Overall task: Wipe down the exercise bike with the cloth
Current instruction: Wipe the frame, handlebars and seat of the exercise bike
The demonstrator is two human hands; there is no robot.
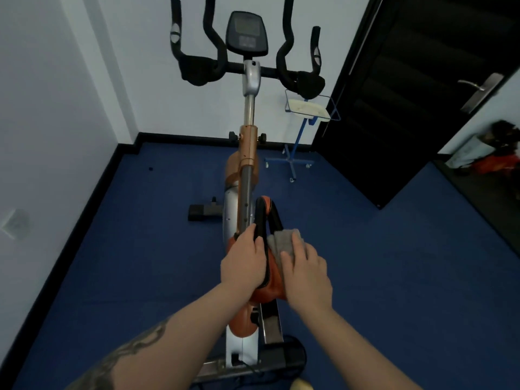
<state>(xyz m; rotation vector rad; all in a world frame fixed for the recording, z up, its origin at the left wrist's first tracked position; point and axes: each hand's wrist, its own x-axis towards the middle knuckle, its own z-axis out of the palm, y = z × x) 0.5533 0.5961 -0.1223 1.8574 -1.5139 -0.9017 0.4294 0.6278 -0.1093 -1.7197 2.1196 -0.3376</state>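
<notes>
No legible text, even on the bike's console (246, 32).

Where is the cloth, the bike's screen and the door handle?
cloth (280, 243), head view, on its grey middle.
screen (247, 32), head view, on its display.
door handle (475, 85), head view, on the silver lever.

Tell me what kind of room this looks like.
Probably a small home workout room. An exercise bike with a console stands alone on blue padded flooring between plain white walls, beside an ordinary dark door. The right hand presses a grey cloth on the saddle.
</notes>
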